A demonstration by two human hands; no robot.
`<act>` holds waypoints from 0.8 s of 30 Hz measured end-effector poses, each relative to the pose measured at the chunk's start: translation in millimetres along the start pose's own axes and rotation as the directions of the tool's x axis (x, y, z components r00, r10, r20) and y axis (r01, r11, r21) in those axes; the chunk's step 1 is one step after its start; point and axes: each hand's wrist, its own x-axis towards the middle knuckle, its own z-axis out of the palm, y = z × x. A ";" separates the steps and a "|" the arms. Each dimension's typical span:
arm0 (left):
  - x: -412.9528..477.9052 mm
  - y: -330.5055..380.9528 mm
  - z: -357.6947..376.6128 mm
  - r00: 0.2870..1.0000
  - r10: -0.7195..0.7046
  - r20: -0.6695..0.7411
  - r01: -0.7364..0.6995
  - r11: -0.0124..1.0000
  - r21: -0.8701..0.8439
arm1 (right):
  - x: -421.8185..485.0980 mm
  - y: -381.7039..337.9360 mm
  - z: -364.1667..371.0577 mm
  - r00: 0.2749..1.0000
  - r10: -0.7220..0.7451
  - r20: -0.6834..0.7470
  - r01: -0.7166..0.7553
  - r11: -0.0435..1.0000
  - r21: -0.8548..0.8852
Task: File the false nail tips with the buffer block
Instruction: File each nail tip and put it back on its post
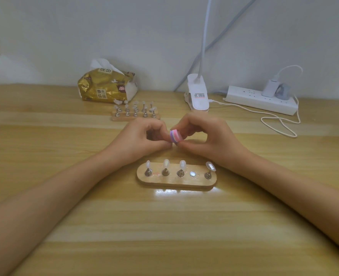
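A small buffer block (174, 136) with purple, pink and white layers is gripped in my right hand (202, 136) above the table's middle. My left hand (142, 139) has its fingers curled and its fingertips meet the block; whatever they pinch is hidden. Just in front lies an oval wooden stand (176, 181) with several metal pegs. Clear false nail tips (166, 163) sit on four pegs, and one bare magnet spot (192, 173) is uncovered.
A second wooden stand (135, 114) with several nail tips stands farther back. Behind it lies a gold tissue pack (105, 86). A white clip lamp (197, 94), a power strip (261, 99) and a looped white cable (280, 124) are at the back right.
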 end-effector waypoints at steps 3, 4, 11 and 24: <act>-0.3 0.5 -0.6 1.000 -0.011 0.004 0.011 1.000 -0.005 | -0.2 0.5 -0.9 1.000 -0.003 -0.019 0.003 1.000 0.014; -0.7 0.7 -0.9 1.000 -0.006 0.007 0.006 1.000 0.000 | -0.2 0.6 -0.9 0.999 -0.023 -0.026 0.023 1.000 0.010; -1.2 0.8 -0.4 1.000 -0.001 0.004 0.001 1.000 -0.004 | -0.2 0.3 0.1 0.999 -0.023 -0.029 0.023 1.000 0.003; -1.1 0.8 -0.3 1.000 -0.001 0.000 0.001 1.000 -0.001 | 0.2 -0.7 0.6 1.000 0.010 -0.028 -0.009 1.000 0.025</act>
